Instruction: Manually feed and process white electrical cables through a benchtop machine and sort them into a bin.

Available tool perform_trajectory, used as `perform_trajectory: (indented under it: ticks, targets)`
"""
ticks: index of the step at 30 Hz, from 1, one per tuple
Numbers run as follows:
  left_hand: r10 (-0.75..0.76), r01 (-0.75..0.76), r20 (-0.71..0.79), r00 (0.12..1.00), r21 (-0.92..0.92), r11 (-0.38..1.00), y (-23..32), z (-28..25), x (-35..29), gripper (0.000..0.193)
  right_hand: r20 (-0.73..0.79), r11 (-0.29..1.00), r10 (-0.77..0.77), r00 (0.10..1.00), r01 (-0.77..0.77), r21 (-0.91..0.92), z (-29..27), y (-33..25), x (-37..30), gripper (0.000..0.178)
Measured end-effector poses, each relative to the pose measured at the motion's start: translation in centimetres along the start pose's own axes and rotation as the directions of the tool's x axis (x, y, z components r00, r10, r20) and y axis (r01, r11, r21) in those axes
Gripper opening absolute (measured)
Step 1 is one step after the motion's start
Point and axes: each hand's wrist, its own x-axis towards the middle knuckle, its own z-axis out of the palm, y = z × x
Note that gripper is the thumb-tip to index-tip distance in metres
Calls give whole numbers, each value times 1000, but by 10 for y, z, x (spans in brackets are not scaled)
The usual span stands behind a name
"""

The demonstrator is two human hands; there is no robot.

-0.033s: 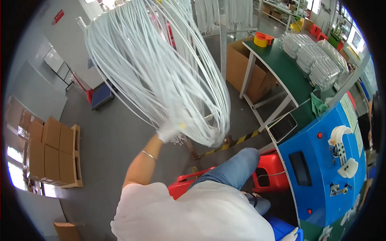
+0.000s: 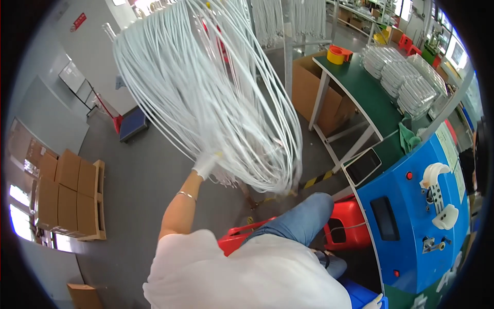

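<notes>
A big bundle of long white cables (image 2: 206, 87) hangs in front of me, its loops drooping toward my knees. My left hand (image 2: 207, 165), in a white glove with yellow at a fingertip, reaches to the near left side of the lower loops. Its fingers blur against the cables, so their grip is unclear. At the bottom edge, my right hand (image 2: 374, 303) shows only as gloved fingertips by a blue bin (image 2: 355, 291). The rest of that hand is cut off.
Right of me stands a blue machine (image 2: 411, 221) with a white curved fixture. A green bench (image 2: 350, 85) carries yellow tape (image 2: 336, 54) and bagged coils (image 2: 401, 77). Red stools (image 2: 347, 221) are near my legs. Stacked cartons (image 2: 67, 190) sit on a pallet at left.
My left hand has shifted slightly left against the cables. The lower loops have swung a little to the right and spread apart. My right hand stays at the bottom edge.
</notes>
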Motion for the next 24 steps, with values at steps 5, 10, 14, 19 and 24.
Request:
perform_trajectory:
  ticks: [5, 10, 14, 19, 24]
  targets:
    - [-58, 293, -438, 897, 491, 820, 32, 72, -28, 35, -4, 997, -12, 1000, 12, 81, 7, -4, 8, 63]
    - [-430, 267, -373, 822, -414, 870, 84, 48, -55, 27, 3, 999, -40, 999, 40, 13, 12, 4, 11, 64]
    - [237, -87, -442, 865, 333, 939, 31, 107, -68, 27, 48, 994, 41, 998, -45, 99, -3, -16, 3, 64]
    - [-70, 114, -342, 937, 109, 988, 5, 82, -76, 12, 74, 989, 112, 991, -118, 85, -9, -6, -1, 65]
    - [-334, 320, -225, 915, -98, 942, -32, 45, -80, 29, 121, 993, 31, 992, -45, 113, 45, 42, 34, 60]
